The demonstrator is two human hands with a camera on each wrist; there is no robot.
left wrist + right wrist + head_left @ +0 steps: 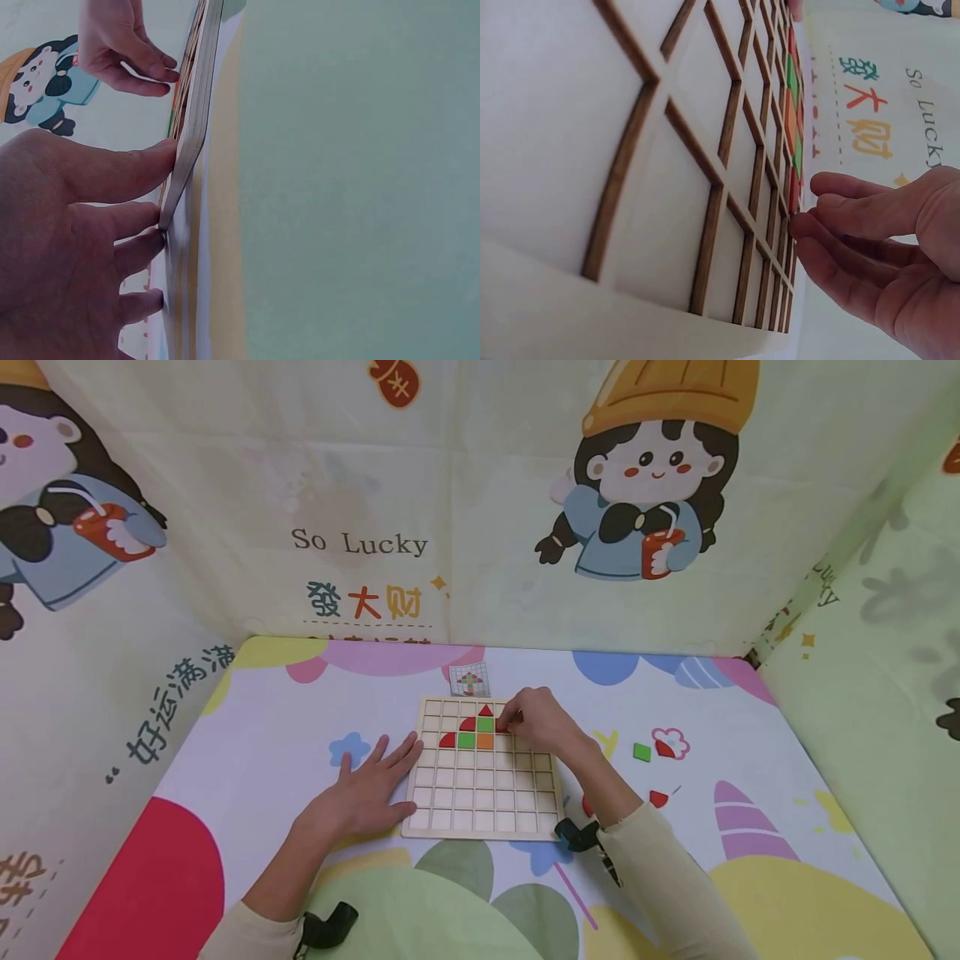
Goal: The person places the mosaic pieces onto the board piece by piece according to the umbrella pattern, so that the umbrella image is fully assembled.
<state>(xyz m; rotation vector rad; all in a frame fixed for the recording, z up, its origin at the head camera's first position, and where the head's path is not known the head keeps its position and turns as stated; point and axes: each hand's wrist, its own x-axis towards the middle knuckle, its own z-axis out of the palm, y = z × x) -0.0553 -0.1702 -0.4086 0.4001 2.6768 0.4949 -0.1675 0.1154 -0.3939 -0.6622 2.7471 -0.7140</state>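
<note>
The red piece [794, 187] lies just right of the green tile [485, 724], at the right hand's [538, 718] half-curled fingertips, pinch uncertain; the left hand [362, 797], fingers spread, touches the board [480, 837].

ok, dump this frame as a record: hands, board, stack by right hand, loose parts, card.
left_hand: fingers spread, touching board's left edge
right_hand: fingertips at red piece; grip unclear
board: pale wooden grid board, partly filled
stack: red triangle tile above green square tile above orange square tile
loose_right: another green tile, red tiles
card: small patterned card, beyond board
</note>
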